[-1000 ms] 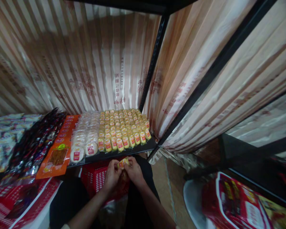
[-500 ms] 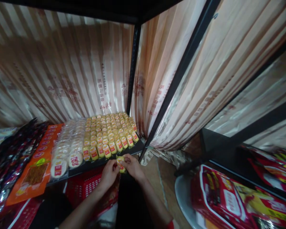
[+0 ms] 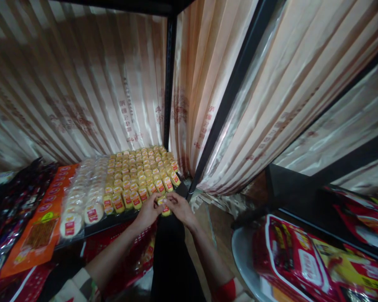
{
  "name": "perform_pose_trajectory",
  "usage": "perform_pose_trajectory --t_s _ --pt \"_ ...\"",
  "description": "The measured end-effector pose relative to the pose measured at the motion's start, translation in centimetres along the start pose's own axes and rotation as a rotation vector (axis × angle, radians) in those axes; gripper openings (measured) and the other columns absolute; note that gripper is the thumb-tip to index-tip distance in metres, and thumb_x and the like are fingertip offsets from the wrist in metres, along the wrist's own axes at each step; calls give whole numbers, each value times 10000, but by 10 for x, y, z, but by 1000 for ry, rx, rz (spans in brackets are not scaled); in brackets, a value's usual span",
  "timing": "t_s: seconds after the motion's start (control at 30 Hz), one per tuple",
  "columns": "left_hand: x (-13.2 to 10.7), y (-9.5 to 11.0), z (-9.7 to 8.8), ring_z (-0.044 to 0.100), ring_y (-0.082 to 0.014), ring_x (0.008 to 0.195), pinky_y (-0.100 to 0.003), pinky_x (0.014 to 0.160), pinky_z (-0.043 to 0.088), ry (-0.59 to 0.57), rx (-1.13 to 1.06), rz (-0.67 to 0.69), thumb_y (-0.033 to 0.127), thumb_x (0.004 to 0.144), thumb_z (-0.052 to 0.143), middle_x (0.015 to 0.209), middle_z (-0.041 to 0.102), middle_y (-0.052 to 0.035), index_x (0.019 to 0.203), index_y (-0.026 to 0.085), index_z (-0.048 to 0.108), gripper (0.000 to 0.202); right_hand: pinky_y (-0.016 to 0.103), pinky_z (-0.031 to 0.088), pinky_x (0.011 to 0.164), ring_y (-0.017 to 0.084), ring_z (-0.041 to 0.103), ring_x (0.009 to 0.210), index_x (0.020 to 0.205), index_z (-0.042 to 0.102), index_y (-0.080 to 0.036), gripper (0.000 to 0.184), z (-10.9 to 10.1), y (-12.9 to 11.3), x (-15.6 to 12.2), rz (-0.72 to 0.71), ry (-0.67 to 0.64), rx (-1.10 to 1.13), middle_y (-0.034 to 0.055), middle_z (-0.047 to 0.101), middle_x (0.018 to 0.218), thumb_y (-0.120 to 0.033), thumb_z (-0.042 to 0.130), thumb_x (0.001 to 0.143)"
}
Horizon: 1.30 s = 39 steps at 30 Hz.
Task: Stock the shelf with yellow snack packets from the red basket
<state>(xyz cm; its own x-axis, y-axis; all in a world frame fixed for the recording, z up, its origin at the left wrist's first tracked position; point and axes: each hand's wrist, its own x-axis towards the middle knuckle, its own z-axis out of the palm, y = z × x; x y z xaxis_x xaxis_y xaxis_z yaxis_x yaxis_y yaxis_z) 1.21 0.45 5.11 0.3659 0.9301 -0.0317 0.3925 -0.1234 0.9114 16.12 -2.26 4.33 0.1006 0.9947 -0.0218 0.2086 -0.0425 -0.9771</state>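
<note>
Both hands pinch one small yellow snack packet [image 3: 164,208] with a red label at the front edge of a black shelf [image 3: 113,220]. My left hand [image 3: 148,212] grips its left side, fingers curled. My right hand [image 3: 180,207] grips its right side. Behind the packet, several rows of the same yellow packets [image 3: 138,178] lie on the shelf, reaching back to a striped curtain. The held packet sits at the front right end of these rows.
Left of the yellow rows lie round white packets [image 3: 83,197], orange packets [image 3: 40,222] and dark packets [image 3: 9,209]. A red basket [image 3: 119,247] sits under the shelf. A black upright post [image 3: 168,79] stands behind. Red-and-yellow bags [image 3: 302,262] lie at right.
Both hands have carried the yellow packet up and forward from above the red basket to the shelf's front edge. The view has swung right.
</note>
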Motion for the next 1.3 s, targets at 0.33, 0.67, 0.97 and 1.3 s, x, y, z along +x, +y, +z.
perform_pose_trajectory --t_s 0.33,0.67,0.97,1.3 --pt "41 42 -19 500 -103 568 -216 578 392 164 180 -12 232 734 570 620 510 57 1008 174 551 281 441 311 1072 247 351 1317 1340 386 -54 555 2 32 38 -261 482 -464 191 414 1395 -374 342 888" --pt "96 70 -21 537 -97 616 -211 611 418 226 261 115 211 720 597 727 578 39 921 189 552 207 469 312 1043 283 273 1348 1396 303 -72 650 11 54 74 -191 461 -630 191 325 1450 -469 357 885" --pt "146 77 7 587 -129 699 -244 679 445 198 319 139 190 730 603 813 648 -14 976 160 579 249 481 343 970 315 340 1267 1368 367 -120 581 36 55 71 -224 651 -755 198 378 1398 -462 339 900" --pt "178 67 31 589 -128 723 -240 705 443 92 527 168 194 774 574 833 646 -19 1010 172 572 236 478 334 1000 295 308 1289 1356 392 -97 560 38 56 71 -243 661 -804 207 397 1382 -429 356 907"
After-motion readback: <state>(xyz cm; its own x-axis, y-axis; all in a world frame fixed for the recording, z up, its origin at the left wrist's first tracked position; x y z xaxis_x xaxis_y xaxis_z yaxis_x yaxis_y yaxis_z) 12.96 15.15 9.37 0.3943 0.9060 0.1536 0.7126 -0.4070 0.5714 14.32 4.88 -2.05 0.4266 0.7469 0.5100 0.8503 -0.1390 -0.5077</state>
